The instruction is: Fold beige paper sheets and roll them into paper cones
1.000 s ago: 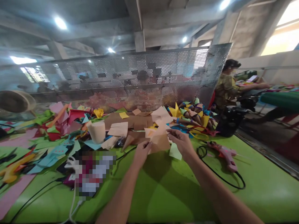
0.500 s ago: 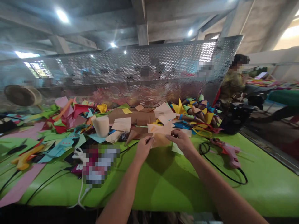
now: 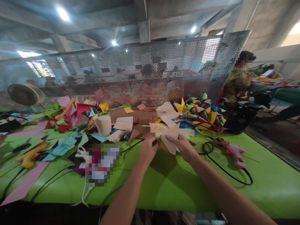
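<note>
One pale paper sheet point(image 3: 170, 145), pinched at both edges

We have thin, matte paper up above the middle of the smooth green table point(image 3: 178, 189); it is light beige, sharp-cornered and slightly bent. Its upper part overlaps other light pieces, and we cannot tell exactly where one leaf ends and the next begins. Beyond it lies a flat brown sheet point(image 3: 145, 118), and to the right of that a heap of small items with pointed yellow paper point(image 3: 181, 107) among them. A plain cream cylinder point(image 3: 103, 125) stands off to the left. On our right rests a pink glue gun point(image 3: 237, 157), hard and angular. A perforated metal screen point(image 3: 187, 73) rises behind the clutter.

Our left hand point(image 3: 149, 150) has its fingers curled inward, thumb and forefinger brought together at the paper's left edge; a dark spot between them is too small to name. Our right hand point(image 3: 187, 148) grips the opposite edge, its thumb laid along the near face, the fingers mostly hidden, with little gap beyond the paper itself.
</note>
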Demonstrator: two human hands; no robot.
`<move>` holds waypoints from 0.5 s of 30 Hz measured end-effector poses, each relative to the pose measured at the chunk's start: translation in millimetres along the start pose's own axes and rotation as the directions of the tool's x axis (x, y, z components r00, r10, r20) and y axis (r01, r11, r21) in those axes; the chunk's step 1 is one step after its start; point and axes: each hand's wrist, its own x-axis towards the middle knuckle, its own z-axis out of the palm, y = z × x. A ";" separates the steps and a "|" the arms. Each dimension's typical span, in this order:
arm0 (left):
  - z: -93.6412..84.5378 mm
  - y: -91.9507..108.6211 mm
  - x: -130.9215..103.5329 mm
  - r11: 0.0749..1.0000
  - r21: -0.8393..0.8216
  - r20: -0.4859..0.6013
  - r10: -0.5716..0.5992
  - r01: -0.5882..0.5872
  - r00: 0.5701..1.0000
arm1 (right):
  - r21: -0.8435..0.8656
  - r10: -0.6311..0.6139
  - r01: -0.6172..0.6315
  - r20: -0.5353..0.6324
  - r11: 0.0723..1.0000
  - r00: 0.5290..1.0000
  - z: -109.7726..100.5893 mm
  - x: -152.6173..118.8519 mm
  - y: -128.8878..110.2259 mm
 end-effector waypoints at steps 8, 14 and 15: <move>2.7 5.2 -2.1 0.999 -0.039 -0.035 0.026 -0.027 0.999 | -0.028 -0.019 0.019 0.001 0.999 1.000 1.1 -0.6 0.4; 2.4 5.0 -2.4 1.000 -0.013 -0.070 0.006 -0.007 0.998 | 0.000 -0.013 0.013 0.026 1.000 1.000 3.8 -2.5 -1.0; 2.8 4.9 -2.5 1.000 -0.022 -0.079 0.004 -0.005 0.997 | -0.002 -0.020 0.020 0.024 1.000 1.000 4.1 -2.5 -1.3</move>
